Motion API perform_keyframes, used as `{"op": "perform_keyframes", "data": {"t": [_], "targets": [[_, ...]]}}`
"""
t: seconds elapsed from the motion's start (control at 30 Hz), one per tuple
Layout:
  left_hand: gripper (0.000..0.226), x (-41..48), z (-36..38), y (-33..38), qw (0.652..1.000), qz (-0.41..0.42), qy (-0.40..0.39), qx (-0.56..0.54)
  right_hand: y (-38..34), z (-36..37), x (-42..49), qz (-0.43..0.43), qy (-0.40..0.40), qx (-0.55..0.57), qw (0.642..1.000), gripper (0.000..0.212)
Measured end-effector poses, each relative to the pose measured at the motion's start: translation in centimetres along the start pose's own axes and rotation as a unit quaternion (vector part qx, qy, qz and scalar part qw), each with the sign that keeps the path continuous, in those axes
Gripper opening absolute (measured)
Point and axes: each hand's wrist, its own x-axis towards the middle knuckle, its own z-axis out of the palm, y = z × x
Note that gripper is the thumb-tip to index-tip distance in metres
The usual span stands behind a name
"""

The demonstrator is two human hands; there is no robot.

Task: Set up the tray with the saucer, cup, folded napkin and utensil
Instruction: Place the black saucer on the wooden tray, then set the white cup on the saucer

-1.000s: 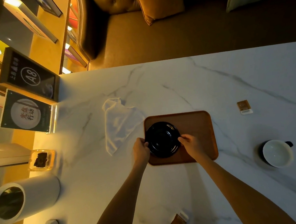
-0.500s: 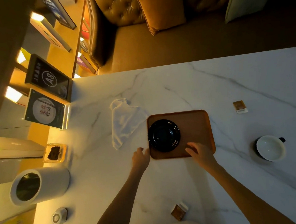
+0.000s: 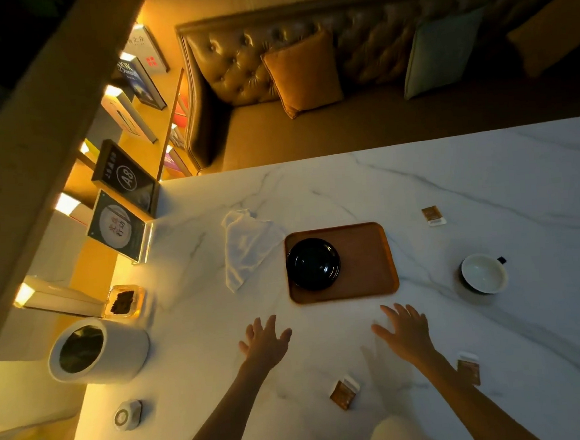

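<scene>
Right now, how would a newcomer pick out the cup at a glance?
Start at the wooden tray in the middle of the marble table. Look to its right: the cup stands alone there, off the tray. It is the only white-lined bowl shape, with a small dark handle.

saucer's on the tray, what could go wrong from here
The cup sits far right of the tray; carrying it by its small handle risks a slip.
The saucer sits hard against the tray's left edge, so a cup set down off-centre could tip it.
The napkin is still crumpled and overlaps the tray corner; tugging it may shift the tray.
</scene>
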Motion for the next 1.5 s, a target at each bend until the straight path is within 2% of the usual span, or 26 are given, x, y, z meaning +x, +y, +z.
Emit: {"op": "perform_keyframes", "data": {"t": [0.17, 0.3, 0.43, 0.57, 0.7, 0.93, 1.07, 1.27, 1.4, 1.5], "targets": [[0.064, -0.5, -0.9, 0.7, 0.999, 0.032, 0.021, 0.034, 0.4, -0.9, -1.6, 0.022, 0.016, 0.014, 1.0, 0.065], [0.063, -0.9, -1.1, 4.4, 0.996, 0.052, 0.047, 0.058, 3.3, -2.4, -2.4, 0.04, 0.039, 0.044, 0.997, 0.064], [0.059, -1.9, 0.2, 10.5, 0.993, 0.083, 0.058, 0.053, 8.7, -4.9, -2.9, 0.043, 0.052, 0.122, 0.99, 0.063], [0.054, -2.7, 3.1, 17.8, 0.992, 0.109, 0.04, 0.044, 15.4, -8.2, -3.1, 0.067, 0.071, 0.228, 0.969, 0.06], [0.04, -3.4, 5.7, 25.1, 0.987, 0.151, 0.041, 0.047, 21.1, -10.7, -1.7, 0.109, 0.068, 0.274, 0.953, 0.054], [0.041, -2.2, 8.3, 35.7, 0.976, 0.218, 0.005, 0.016, 25.1, -12.6, 2.5, 0.15, 0.052, 0.359, 0.92, 0.053], [0.042, -0.3, 9.3, 40.3, 0.976, 0.217, -0.027, 0.016, 25.5, -12.6, 4.6, 0.166, 0.028, 0.384, 0.908, 0.052], [0.049, 2.5, 11.1, 43.9, 0.977, 0.195, -0.081, -0.015, 25.8, -11.1, 7.2, 0.202, -0.005, 0.458, 0.866, 0.049], [0.047, 3.6, 12.3, 44.8, 0.974, 0.161, -0.126, -0.096, 25.7, -10.2, 8.3, 0.198, -0.014, 0.542, 0.817, 0.046], [0.047, 3.8, 13.2, 45.0, 0.957, 0.129, -0.165, -0.2, 25.2, -10.3, 8.7, 0.194, -0.001, 0.58, 0.791, 0.057]]}}
